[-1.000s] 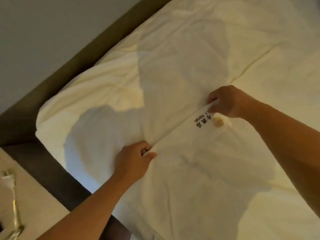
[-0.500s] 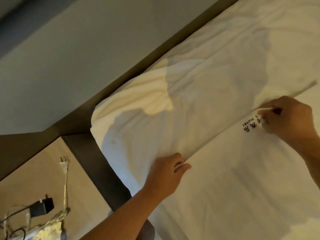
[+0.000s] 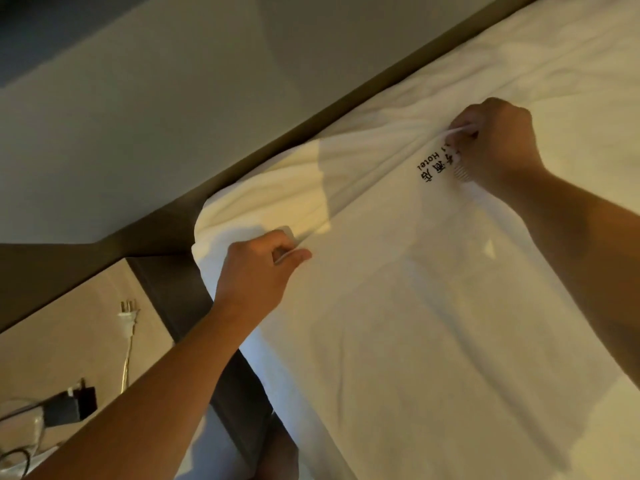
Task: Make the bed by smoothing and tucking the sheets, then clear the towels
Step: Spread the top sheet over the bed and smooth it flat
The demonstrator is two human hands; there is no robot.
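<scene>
You have drawn the sheet (image 3: 398, 323) up toward the headboard (image 3: 311, 129) since 1 second ago, so smoothing is nearly done. Your left hand (image 3: 256, 271) and right hand (image 3: 495, 143) each pinch its top edge, which runs from centre-left to upper right.

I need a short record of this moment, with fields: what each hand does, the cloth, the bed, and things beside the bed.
left hand: pinches the top sheet's edge near the bed corner
right hand: grips the same edge by the printing
top sheet: white, black hotel print, edge pulled towards the headboard
headboard: dark, along the wall
bedside surface: white plug, black adapter
</scene>
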